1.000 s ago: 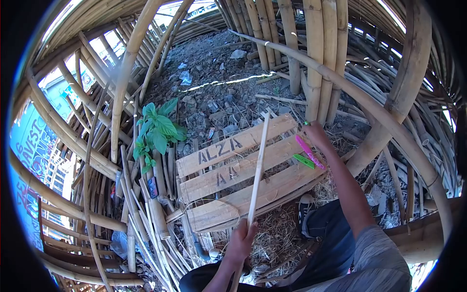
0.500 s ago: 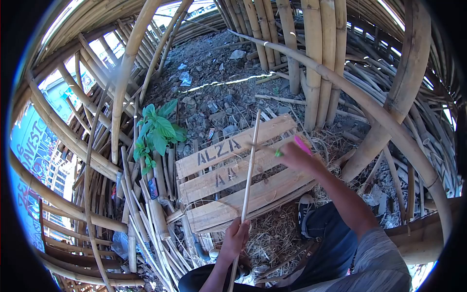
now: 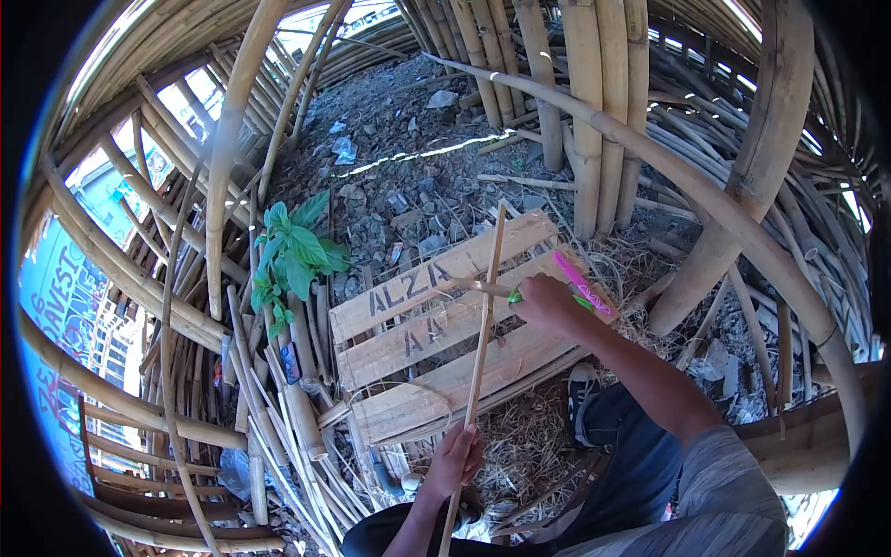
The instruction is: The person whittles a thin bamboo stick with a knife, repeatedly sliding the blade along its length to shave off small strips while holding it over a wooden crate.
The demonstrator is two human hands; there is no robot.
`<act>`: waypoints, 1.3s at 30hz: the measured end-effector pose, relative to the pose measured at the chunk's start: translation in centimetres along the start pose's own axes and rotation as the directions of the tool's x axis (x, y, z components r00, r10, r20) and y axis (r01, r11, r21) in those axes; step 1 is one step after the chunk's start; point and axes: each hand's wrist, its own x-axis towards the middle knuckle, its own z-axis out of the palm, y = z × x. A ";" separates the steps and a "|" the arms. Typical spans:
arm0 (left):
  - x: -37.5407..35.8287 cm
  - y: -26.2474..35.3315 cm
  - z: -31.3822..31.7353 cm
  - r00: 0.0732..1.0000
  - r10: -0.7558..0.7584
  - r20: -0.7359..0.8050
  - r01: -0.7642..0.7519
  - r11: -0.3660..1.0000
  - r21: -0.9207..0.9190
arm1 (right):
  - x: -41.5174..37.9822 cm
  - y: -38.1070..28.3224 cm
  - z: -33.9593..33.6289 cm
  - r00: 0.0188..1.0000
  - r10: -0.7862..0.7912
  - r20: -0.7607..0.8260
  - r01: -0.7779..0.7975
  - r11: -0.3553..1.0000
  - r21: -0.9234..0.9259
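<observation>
Crosswise, knife (image 3: 483,286) and strip (image 3: 484,339).
Left hand (image 3: 455,459) grips the strip, right hand (image 3: 548,304) the knife; strip's tip passes the crate's (image 3: 422,336) far edge.

From my end I see a slatted wooden crate (image 3: 506,365) (dark stencilled letters mark two slats), carrying a pink item (image 3: 573,270) near its right edge, a green item (image 3: 583,303) just beside it, partly hidden, and thin dry strands (image 3: 451,405).
</observation>
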 end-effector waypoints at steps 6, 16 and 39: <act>0.3 0.4 -0.2 1.000 0.007 -0.011 -0.007 1.000 0.001 | -2.0 -1.7 1.9 0.920 -0.347 0.182 0.374 0.916 -0.146; 0.8 -1.8 0.0 0.998 -0.052 -0.023 0.054 0.995 0.090 | 5.6 12.5 -1.6 0.887 0.287 -0.361 -0.290 0.956 0.047; -2.2 5.5 2.7 0.973 0.188 -0.136 0.048 0.408 0.911 | -3.6 -4.0 -2.4 0.736 -0.593 0.325 0.604 0.793 0.080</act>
